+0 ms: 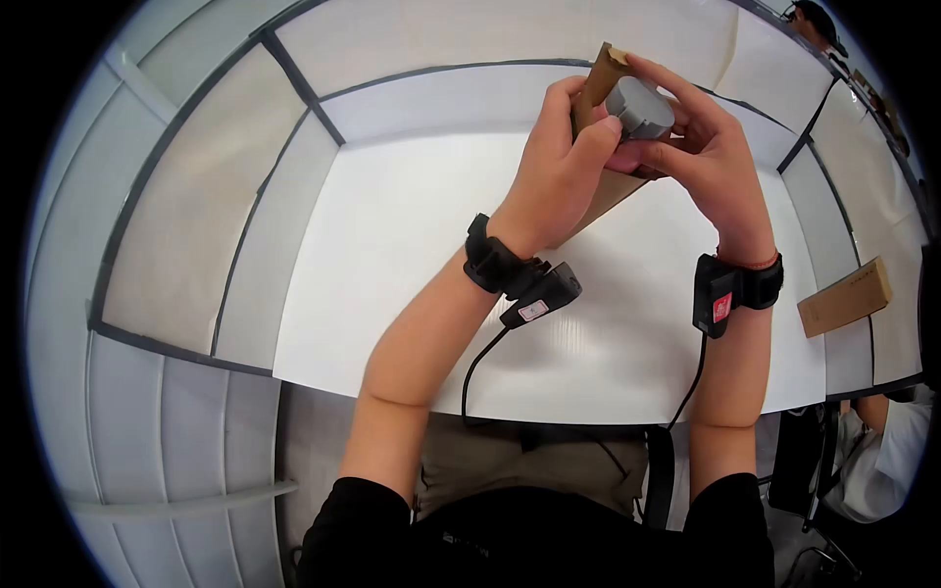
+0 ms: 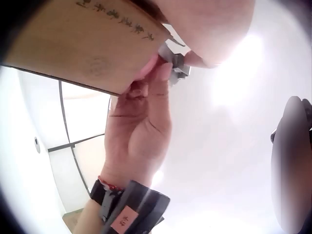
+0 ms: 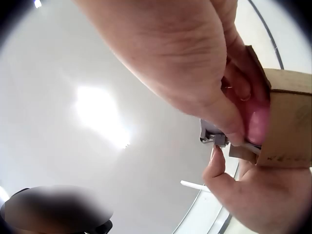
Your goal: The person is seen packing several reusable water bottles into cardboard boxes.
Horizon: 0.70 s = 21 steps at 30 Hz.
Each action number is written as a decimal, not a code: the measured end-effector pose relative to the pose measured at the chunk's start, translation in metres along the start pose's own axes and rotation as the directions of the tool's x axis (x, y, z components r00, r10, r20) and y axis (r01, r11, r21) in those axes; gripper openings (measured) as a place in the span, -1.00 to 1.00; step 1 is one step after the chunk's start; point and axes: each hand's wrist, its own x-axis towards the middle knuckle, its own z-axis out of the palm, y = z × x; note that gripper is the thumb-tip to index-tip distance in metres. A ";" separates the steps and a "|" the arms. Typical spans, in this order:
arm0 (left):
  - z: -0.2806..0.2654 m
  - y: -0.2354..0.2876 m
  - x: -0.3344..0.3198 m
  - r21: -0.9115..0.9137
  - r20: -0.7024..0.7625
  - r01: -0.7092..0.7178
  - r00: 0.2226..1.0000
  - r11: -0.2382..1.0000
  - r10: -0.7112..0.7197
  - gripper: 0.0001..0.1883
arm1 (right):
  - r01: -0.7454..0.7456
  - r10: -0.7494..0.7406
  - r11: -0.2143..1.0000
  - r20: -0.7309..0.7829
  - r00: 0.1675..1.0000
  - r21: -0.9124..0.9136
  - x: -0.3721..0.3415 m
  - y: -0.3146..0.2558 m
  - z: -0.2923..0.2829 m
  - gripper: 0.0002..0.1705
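Observation:
A brown cardboard box (image 1: pixel 610 204) stands tilted between both hands, its end flap raised; dark printed characters run along its side in the left wrist view. At the open end is a grey plastic piece (image 1: pixel 642 106) with a rounded face, and a smooth pink part (image 3: pixel 257 122) lies against it, partly inside the box. My left hand (image 1: pixel 564 167) grips the box, thumb pressed to the grey piece's edge. With thumb and fingers, my right hand (image 1: pixel 720 162) holds the grey-and-pink object at the box mouth. The box hides some of the right fingertips.
A second cardboard box (image 1: pixel 848 299) lies at the right edge of the white table (image 1: pixel 392 255). Low pale panels with dark edging (image 1: pixel 211 206) enclose the table. Cables hang from both wrist cameras (image 1: pixel 544 294). Another person (image 1: pixel 887 451) sits at the lower right.

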 end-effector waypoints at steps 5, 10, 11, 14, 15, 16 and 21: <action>-0.003 0.008 -0.003 -0.069 0.002 0.013 1.000 0.998 -0.013 -0.43 | 0.074 -0.073 0.961 0.016 0.997 -0.267 0.000 0.001 0.002 -0.12; -0.010 0.014 -0.001 0.004 0.014 -0.018 1.000 1.000 0.017 -0.46 | 0.248 -0.253 0.863 0.047 0.966 -0.440 0.002 0.009 0.005 -0.09; -0.011 0.015 -0.001 0.006 0.018 -0.020 1.000 1.000 0.019 -0.45 | 0.275 -0.280 0.847 0.058 0.958 -0.454 0.003 0.010 0.005 -0.09; -0.011 0.005 -0.001 0.164 0.003 -0.057 0.998 0.985 0.057 -0.42 | 0.287 -0.292 0.834 0.064 0.954 -0.471 0.003 0.016 0.003 -0.11; -0.011 0.002 -0.001 0.242 -0.005 -0.075 0.997 0.967 0.078 -0.40 | 0.282 -0.288 0.835 0.062 0.956 -0.473 0.004 0.018 0.002 -0.12; -0.011 0.002 0.000 0.221 -0.003 -0.059 0.998 0.973 0.061 -0.40 | 0.286 -0.294 0.842 0.056 0.954 -0.458 0.004 0.019 0.003 -0.15; -0.017 0.003 0.000 0.004 0.063 -0.029 0.998 1.000 0.029 -0.37 | 0.270 -0.279 0.870 0.040 0.960 -0.411 0.004 0.017 0.000 -0.36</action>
